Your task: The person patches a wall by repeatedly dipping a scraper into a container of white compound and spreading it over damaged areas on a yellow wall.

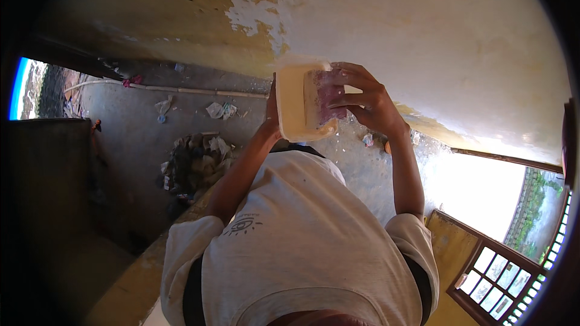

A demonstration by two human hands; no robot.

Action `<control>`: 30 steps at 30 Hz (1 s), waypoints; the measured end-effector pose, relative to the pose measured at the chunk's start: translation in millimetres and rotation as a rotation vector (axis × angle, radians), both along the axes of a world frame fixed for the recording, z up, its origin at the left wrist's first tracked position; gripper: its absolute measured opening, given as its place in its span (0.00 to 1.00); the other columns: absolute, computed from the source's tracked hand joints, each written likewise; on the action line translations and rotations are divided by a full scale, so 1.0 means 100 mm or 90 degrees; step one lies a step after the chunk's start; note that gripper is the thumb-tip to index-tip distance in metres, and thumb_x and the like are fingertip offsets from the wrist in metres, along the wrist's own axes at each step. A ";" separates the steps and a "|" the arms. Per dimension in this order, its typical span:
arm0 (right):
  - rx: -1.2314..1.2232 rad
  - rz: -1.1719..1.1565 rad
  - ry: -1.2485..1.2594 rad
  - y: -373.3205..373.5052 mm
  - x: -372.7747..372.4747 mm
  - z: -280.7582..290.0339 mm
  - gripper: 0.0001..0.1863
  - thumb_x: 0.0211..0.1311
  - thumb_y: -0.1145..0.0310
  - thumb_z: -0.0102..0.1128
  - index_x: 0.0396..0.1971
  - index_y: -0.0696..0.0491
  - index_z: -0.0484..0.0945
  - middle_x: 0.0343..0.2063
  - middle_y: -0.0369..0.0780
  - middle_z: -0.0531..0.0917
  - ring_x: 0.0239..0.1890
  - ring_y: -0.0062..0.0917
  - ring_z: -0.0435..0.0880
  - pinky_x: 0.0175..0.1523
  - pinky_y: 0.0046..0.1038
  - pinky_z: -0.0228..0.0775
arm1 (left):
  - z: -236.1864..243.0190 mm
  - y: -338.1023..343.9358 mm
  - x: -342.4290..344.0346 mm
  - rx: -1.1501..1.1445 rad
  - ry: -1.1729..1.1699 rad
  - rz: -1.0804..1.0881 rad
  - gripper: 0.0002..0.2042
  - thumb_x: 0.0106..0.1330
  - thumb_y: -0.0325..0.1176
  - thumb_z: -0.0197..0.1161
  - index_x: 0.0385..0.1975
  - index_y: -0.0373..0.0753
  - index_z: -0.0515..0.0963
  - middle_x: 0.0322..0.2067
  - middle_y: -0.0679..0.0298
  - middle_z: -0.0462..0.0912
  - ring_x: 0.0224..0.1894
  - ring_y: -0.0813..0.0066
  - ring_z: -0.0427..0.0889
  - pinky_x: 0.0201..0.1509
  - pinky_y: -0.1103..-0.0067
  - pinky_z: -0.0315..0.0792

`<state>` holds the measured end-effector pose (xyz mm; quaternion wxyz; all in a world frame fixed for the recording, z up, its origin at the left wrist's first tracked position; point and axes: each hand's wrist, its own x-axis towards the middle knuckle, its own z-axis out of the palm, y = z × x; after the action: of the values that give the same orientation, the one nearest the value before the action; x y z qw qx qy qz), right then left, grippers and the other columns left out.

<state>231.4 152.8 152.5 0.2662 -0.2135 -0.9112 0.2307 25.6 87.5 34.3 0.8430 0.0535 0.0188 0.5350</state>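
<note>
A translucent plastic tub of cream-coloured contents is held up in front of my chest. My left hand grips its left side, with most fingers hidden behind it. My right hand has curled fingers on a flat, stained purple piece, which lies over the right part of the tub's opening. I cannot make out exactly what the purple piece is.
A wall with peeling yellow paint is ahead. On the grey floor are a long pole, scraps and a heap of dark sacks or rags. A bright opening and barred window are at the right.
</note>
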 end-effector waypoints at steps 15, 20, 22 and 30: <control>-0.169 -0.129 0.150 -0.25 -0.05 -0.42 0.26 0.42 0.90 0.70 0.39 0.44 0.92 0.68 0.46 0.70 0.69 0.44 0.72 0.65 0.43 0.80 | -0.36 0.06 -0.08 -0.098 0.117 0.065 0.41 0.73 0.72 0.31 0.73 0.47 0.63 0.66 0.56 0.74 0.64 0.56 0.78 0.67 0.56 0.75; -0.188 -0.173 0.084 -0.28 0.06 -0.40 0.25 0.42 0.92 0.67 0.38 0.49 0.91 0.61 0.44 0.78 0.62 0.40 0.81 0.63 0.38 0.82 | -0.28 0.09 -0.07 -0.077 0.111 0.035 0.41 0.74 0.71 0.33 0.73 0.45 0.64 0.66 0.56 0.74 0.65 0.57 0.77 0.67 0.56 0.74; -0.171 -0.154 0.092 -0.26 0.04 -0.33 0.23 0.42 0.93 0.67 0.37 0.52 0.91 0.58 0.44 0.80 0.56 0.38 0.86 0.57 0.35 0.85 | -0.26 0.11 -0.06 -0.085 0.091 0.011 0.41 0.74 0.71 0.33 0.73 0.44 0.64 0.66 0.56 0.74 0.65 0.57 0.76 0.67 0.56 0.74; -0.121 -0.111 0.111 -0.34 -0.17 -0.30 0.23 0.40 0.91 0.67 0.36 0.51 0.91 0.52 0.41 0.84 0.52 0.35 0.87 0.53 0.34 0.86 | -0.65 0.20 -0.09 0.001 -0.068 -0.066 0.41 0.72 0.67 0.42 0.75 0.40 0.58 0.73 0.51 0.61 0.69 0.54 0.69 0.68 0.53 0.70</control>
<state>214.6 118.8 122.8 0.3417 -0.2953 -0.8368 0.3096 16.2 107.4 -31.1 0.8692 0.0263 -0.0290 0.4928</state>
